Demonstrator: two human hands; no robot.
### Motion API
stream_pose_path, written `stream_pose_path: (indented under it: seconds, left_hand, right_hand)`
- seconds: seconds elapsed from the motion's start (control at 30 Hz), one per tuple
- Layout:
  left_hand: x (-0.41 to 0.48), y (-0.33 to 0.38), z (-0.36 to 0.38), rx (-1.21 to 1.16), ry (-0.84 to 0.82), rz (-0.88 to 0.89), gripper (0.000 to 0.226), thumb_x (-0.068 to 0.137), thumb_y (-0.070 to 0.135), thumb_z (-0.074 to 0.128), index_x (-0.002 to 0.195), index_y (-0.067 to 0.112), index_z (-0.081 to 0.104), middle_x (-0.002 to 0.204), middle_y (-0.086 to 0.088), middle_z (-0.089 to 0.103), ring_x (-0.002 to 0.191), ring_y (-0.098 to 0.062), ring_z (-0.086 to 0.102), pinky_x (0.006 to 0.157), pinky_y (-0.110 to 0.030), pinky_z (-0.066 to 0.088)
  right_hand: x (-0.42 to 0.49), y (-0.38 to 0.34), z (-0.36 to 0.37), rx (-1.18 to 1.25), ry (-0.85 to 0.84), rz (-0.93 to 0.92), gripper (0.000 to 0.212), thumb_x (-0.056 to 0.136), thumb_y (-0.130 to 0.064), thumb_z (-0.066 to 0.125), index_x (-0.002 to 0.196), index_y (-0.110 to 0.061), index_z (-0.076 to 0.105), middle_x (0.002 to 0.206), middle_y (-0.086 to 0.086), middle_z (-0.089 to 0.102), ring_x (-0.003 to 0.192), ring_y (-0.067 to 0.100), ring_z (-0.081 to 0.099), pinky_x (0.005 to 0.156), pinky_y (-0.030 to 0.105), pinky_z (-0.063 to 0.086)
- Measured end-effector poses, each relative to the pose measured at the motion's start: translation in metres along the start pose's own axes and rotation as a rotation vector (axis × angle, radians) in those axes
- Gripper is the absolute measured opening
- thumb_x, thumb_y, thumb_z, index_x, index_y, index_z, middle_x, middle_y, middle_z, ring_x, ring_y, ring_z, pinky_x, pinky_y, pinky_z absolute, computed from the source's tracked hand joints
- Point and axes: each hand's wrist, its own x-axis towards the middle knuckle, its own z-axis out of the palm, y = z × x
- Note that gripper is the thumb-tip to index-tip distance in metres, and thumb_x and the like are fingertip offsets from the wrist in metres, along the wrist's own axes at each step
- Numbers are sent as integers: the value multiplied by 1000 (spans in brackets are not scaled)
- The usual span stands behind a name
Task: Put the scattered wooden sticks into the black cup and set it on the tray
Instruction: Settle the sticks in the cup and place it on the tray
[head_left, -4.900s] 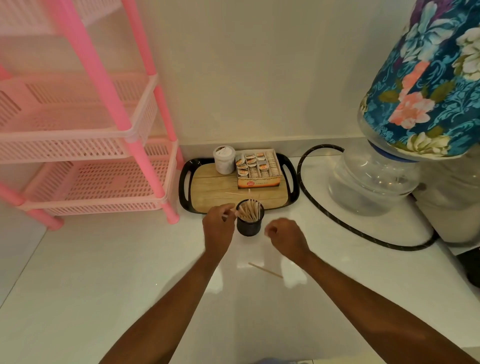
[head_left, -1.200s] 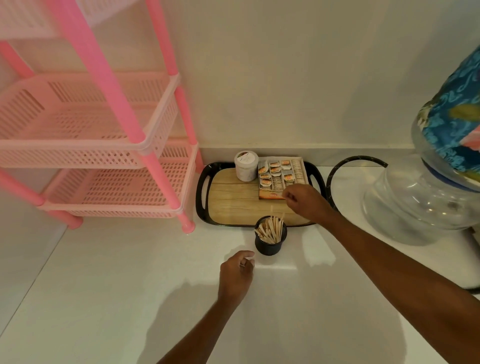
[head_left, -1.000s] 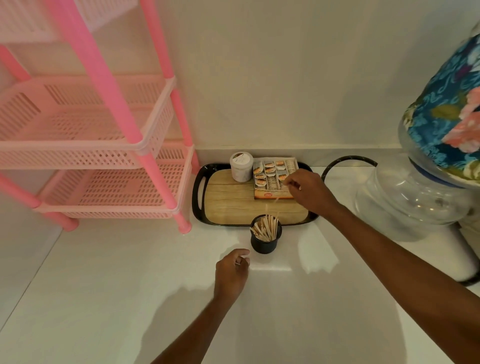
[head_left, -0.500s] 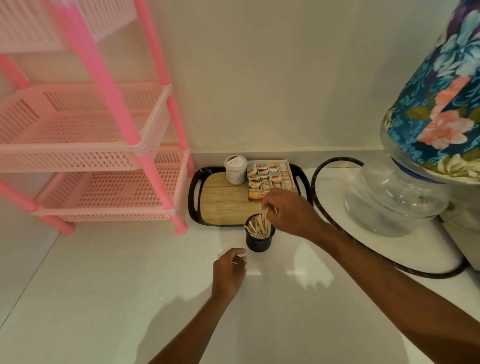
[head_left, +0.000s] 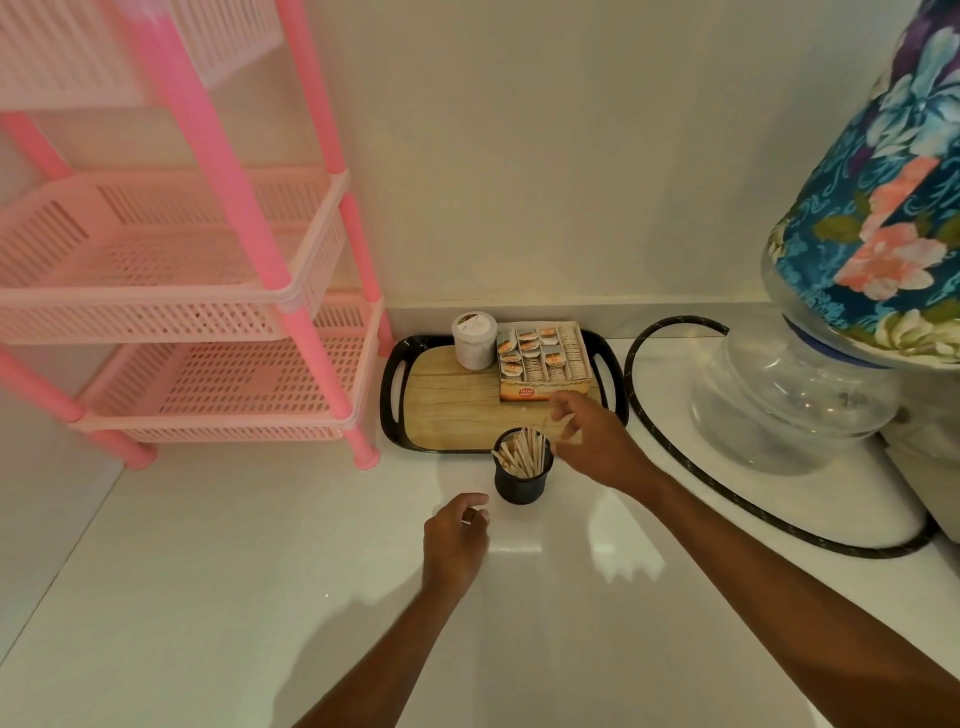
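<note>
1. The black cup (head_left: 521, 480) of wooden sticks (head_left: 522, 455) stands on the table (head_left: 208, 571), just before the tray (head_left: 397, 395).
2. Right hand (head_left: 597, 441), fingers spread and empty, hovers beside the cup.
3. Left hand (head_left: 454, 543) rests loosely curled before the cup.

Dim, warm indoor light. Glare patches on white counter (head_left: 208, 597) near forearms; soft arm shadows toward counter's near edge. Wide-angle bending at edges; right fingers slightly blurred.

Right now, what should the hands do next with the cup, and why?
Probably the right hand should close around the black cup and lift it onto the tray. The wooden sticks stand inside it, no loose ones show on the counter, and the cup stands just off the tray's front edge.
</note>
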Motion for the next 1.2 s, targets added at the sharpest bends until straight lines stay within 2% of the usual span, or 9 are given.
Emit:
stream_pose_path:
  seconds: [0.1, 0.2, 0.33, 0.4, 0.53, 0.73, 0.83, 0.97, 1.2]
  left_hand:
    - [1, 4, 1, 4, -2, 0, 28, 104, 12, 65, 129, 23, 72, 123, -1, 76, 103, -15, 73, 87, -23, 62]
    - [-1, 11, 0, -47, -41, -1, 42, 103, 7, 62, 142, 25, 63, 138, -1, 70, 112, -12, 67, 89, -20, 57]
    - [-7, 21, -3, -120, -194, -22, 78, 96, -7, 62, 162, 27, 39, 162, 6, 48, 146, -17, 51, 117, -45, 52]
    - [-9, 24, -3, -153, -232, -7, 77, 97, -5, 61, 163, 27, 37, 163, 4, 48, 151, -19, 46, 123, -43, 44]
    - [-18, 27, -3, -395, -240, -47, 39, 112, 35, 47, 150, 33, 51, 143, 11, 59, 140, -14, 51, 111, -28, 42]
    - [-26, 18, -11, -435, -257, -119, 42, 100, 66, 34, 117, 46, 66, 117, 23, 66, 115, -1, 59, 78, -9, 46]
    - [-30, 11, -13, -424, -282, -102, 55, 97, 78, 38, 128, 43, 67, 128, 14, 69, 128, -15, 61, 89, -27, 53]
    - [-38, 5, -15, -367, -185, 27, 63, 101, 67, 41, 157, 38, 46, 163, 8, 49, 152, -16, 43, 123, -44, 41]
    - [-47, 24, -17, -15, -105, 429, 75, 104, 73, 30, 168, 39, 16, 174, 26, 18, 159, 10, 15, 126, -15, 18]
  right_hand:
    - [-6, 2, 12, 84, -183, 62, 119, 76, -7, 91, 166, -30, 16, 155, -13, 39, 140, 10, 44, 101, 33, 51]
    - [-13, 4, 27, 131, -246, 105, 131, 75, -5, 92, 169, -27, 4, 170, -5, 28, 154, 16, 31, 112, 37, 44]
    - [-33, 7, 46, 12, -228, 63, 115, 75, -14, 93, 165, -23, 23, 161, -3, 42, 151, 20, 41, 115, 35, 46]
    - [-45, 9, 54, 5, -207, 77, 108, 78, -15, 92, 163, -28, 27, 158, -5, 45, 143, 16, 49, 106, 31, 50]
    - [-67, 10, 62, -5, -132, 132, 81, 82, -18, 89, 151, -28, 48, 139, -6, 59, 114, 8, 63, 93, 30, 60]
    - [-99, 14, 67, 8, -101, 174, 50, 88, -23, 85, 134, -25, 64, 118, -8, 67, 105, 13, 68, 94, 31, 60]
    - [-112, 7, 67, 59, -97, 247, 88, 90, -20, 83, 163, -27, 33, 153, -6, 52, 136, 17, 57, 109, 35, 54]
    - [-127, -3, 67, -35, -77, 206, 116, 95, -13, 76, 167, -33, -12, 178, -10, -3, 164, 17, 10, 131, 40, 25]
    - [-135, -11, 80, -273, -97, -20, 115, 89, 8, 60, 164, -26, -21, 175, -8, -21, 162, 10, -13, 134, 38, 14]
